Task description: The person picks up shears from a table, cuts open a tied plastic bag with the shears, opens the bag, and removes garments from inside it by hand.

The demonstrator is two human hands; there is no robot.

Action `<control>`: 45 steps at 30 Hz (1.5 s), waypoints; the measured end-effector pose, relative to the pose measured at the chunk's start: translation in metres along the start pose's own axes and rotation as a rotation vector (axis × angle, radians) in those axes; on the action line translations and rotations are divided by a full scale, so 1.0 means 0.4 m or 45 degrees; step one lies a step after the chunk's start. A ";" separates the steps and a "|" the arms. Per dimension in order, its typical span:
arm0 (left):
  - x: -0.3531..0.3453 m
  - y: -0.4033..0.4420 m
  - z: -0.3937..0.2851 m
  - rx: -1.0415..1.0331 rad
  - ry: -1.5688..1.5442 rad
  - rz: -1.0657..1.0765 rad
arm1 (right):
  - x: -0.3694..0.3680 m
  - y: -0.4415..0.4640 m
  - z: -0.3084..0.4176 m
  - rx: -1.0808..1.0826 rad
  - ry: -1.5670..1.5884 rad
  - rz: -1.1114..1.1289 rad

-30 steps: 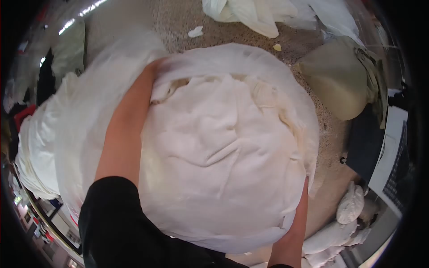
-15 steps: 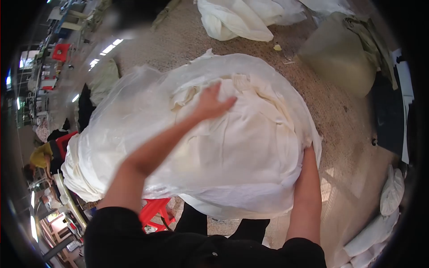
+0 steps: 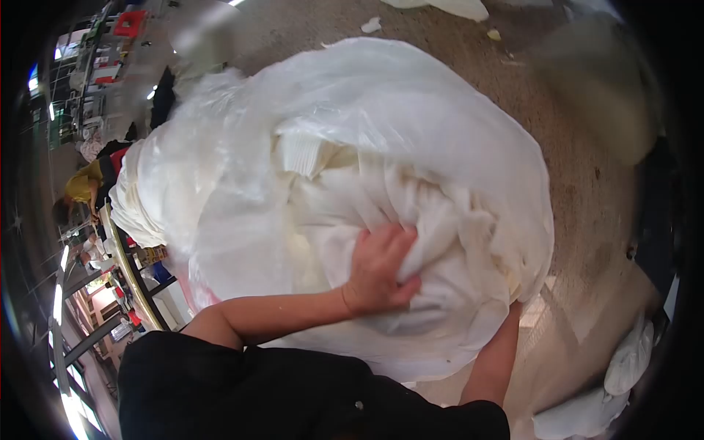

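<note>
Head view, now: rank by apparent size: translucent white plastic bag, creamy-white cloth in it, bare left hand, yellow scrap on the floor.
1. Translucent white plastic bag
2. Creamy-white cloth, visible part
3. Bare left hand
4. Yellow scrap

A large plastic bag (image 3: 411, 81) fills the middle, directly before the wearer, with fabric (image 3: 345, 198) in its opening. The left hand (image 3: 383, 271) is on the fabric, near the centre. The right forearm (image 3: 497, 359) reaches the bag's right edge, which hides the right hand. The floor (image 3: 579, 242) extends behind and to the right of the bag. Beyond the bag lie a small scrap (image 3: 372, 25) and, at the top edge, cloth (image 3: 447, 7). Bundles (image 3: 629, 359) lie at lower right. Far left, another person (image 3: 84, 183) is near a worktop (image 3: 136, 282).
</note>
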State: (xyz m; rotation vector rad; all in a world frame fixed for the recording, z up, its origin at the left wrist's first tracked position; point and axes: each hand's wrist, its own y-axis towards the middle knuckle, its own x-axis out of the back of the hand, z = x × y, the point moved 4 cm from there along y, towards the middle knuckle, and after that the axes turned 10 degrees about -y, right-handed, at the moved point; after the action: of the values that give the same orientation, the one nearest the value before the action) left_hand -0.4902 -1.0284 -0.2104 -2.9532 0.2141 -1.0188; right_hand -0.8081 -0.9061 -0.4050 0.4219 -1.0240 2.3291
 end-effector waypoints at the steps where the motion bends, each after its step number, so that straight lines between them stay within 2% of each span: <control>1: -0.029 -0.018 -0.035 -0.038 -0.030 0.101 | 0.022 -0.003 -0.009 -0.010 -0.012 -0.002; 5: -0.112 -0.060 -0.097 -0.189 -0.123 0.378 | 0.092 -0.018 -0.013 -0.036 -0.058 -0.009; 11: -0.129 -0.072 -0.108 -0.211 -0.153 0.244 | 0.283 -0.010 0.024 -0.102 -0.268 0.186; 12: -0.121 -0.068 -0.097 -0.216 -0.145 0.254 | 0.303 -0.015 0.052 -0.132 -0.438 0.264; 14: -0.097 -0.050 -0.076 -0.241 -0.152 0.274 | 0.155 -0.224 0.447 -0.188 -1.666 0.365; 16: -0.084 -0.037 -0.061 -0.268 -0.152 0.291 | 0.068 -0.302 0.594 0.650 -1.690 0.523; 18: -0.094 -0.044 -0.065 -0.269 -0.195 0.339 | -0.039 -0.352 0.752 0.696 -1.267 0.741; 19: -0.092 -0.043 -0.057 -0.270 -0.206 0.342 | -0.108 -0.343 0.798 0.487 -1.083 0.841; 20: -0.088 -0.048 -0.053 -0.288 -0.207 0.368 | -0.179 -0.318 0.832 0.348 -0.705 0.988; 21: -0.085 -0.051 -0.057 -0.310 -0.242 0.364 | -0.237 -0.258 0.836 0.263 -0.600 0.950; 23: -0.077 -0.053 -0.057 -0.320 -0.214 0.326 | -0.325 -0.131 0.861 0.084 -0.736 0.849; 25: -0.062 -0.062 -0.047 -0.324 -0.239 0.339 | -0.399 -0.010 0.895 0.733 -1.061 0.578; 28: -0.076 -0.074 -0.047 -0.308 -0.223 0.400 | -0.465 0.099 0.868 0.757 -1.302 0.528; 29: -0.074 -0.105 -0.055 -0.323 -0.221 0.418 | -0.457 0.085 0.886 0.766 -1.306 0.521; 31: -0.082 -0.142 -0.063 -0.332 -0.218 0.450 | -0.431 0.043 0.894 0.333 -0.845 0.675; 32: -0.079 -0.147 -0.061 -0.332 -0.222 0.471 | -0.421 0.018 0.896 0.309 -0.834 0.678; 34: -0.071 -0.170 -0.054 -0.334 -0.223 0.503 | -0.374 -0.080 0.908 0.676 -0.963 0.504; 36: -0.075 -0.165 -0.062 -0.350 -0.217 0.531 | -0.315 -0.280 0.909 1.499 -1.101 0.246; 37: -0.074 -0.160 -0.068 -0.352 -0.211 0.537 | -0.295 -0.360 0.886 1.598 -1.179 0.215; 38: -0.072 -0.156 -0.072 -0.365 -0.195 0.555 | -0.279 -0.406 0.841 1.584 -1.293 0.305; 40: -0.071 -0.140 -0.081 -0.395 -0.154 0.599 | -0.258 -0.418 0.780 1.474 -1.301 0.262; 42: -0.061 -0.118 -0.079 -0.302 -0.241 0.638 | -0.256 -0.404 0.737 1.312 -1.329 0.171; 45: -0.006 -0.080 -0.078 -0.218 -0.366 0.615 | -0.295 -0.408 0.759 1.392 -1.500 0.180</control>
State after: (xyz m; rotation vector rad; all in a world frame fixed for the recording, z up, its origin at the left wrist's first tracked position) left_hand -0.5073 -0.9954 -0.1854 -2.9076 0.9874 -0.5321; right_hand -0.5974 -1.0858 -0.1681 2.3440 0.0144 2.4960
